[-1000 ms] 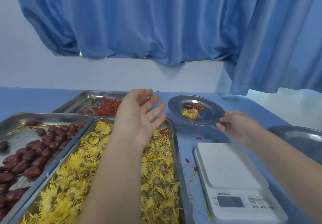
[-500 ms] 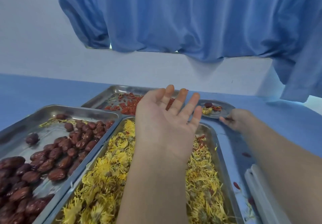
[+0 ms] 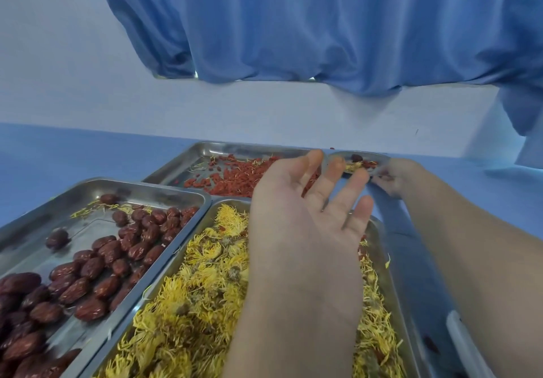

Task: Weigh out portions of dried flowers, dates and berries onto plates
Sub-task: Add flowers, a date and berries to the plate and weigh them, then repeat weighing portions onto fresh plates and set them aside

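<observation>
My left hand hovers palm-up with spread fingers over the tray of yellow dried flowers, holding nothing. My right hand pinches the near rim of a small round steel plate at the far right. That plate carries a date, some red berries and a bit of yellow flower. The tray of dark red dates sits at the left. The tray of red berries lies behind, partly hidden by my left fingers.
A white scale's edge shows at the bottom right. A few loose berries lie on the blue table. A white wall and a blue curtain rise behind the table.
The view has swung left and down, so the scale has nearly left the frame. My right hand has carried the small plate further back. My left hand stays open above the flowers.
</observation>
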